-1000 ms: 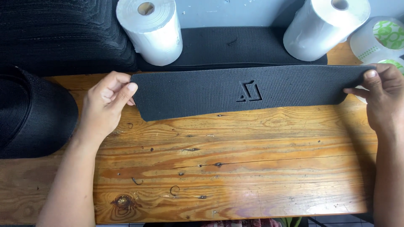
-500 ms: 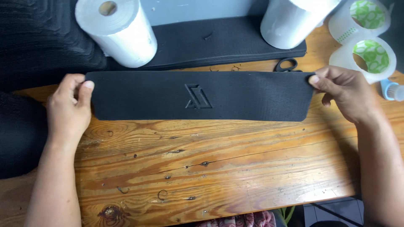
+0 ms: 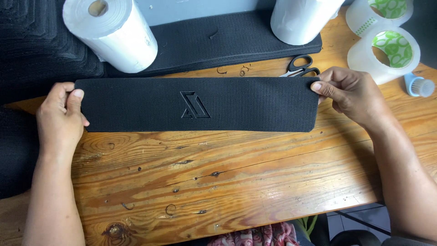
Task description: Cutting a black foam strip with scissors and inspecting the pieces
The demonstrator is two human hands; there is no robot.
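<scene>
Long black fabric strip point(image 3: 200, 104) lay flat across the wooden counter point(image 3: 218, 182), stretched between both hands. Strip was ribbed, with a raised angular emblem point(image 3: 195, 105) near its middle, corners rounded at the right end.

Left hand point(image 3: 60, 117) pinched the strip's left end, thumb on top, fingers curled under the edge. Right hand point(image 3: 350, 93) pinched the upper right corner, thumb on top, other fingers tucked behind. Both hands closed on the strip, forearms coming in from the bottom corners.

Behind the strip: a stack of similar black strips point(image 3: 218, 41) lay along the far side of the counter. White paper roll point(image 3: 111, 34) rested tilted on the stack's left part, hollow core facing up-left. Second white roll point(image 3: 302, 18) stood on the stack's right part, top cut off by the frame. Black-handled scissors point(image 3: 301, 66) lay just beyond the strip's upper right edge, near the right hand. Two clear tape rolls with green cores point(image 3: 387, 38) sat at far right, touching each other. Small light-blue capped thing point(image 3: 419, 85) beside them, kind unclear. More dark fabric point(image 3: 41, 45) piled at upper left. A few loose black thread bits point(image 3: 243, 70) on the wood by the scissors.
</scene>
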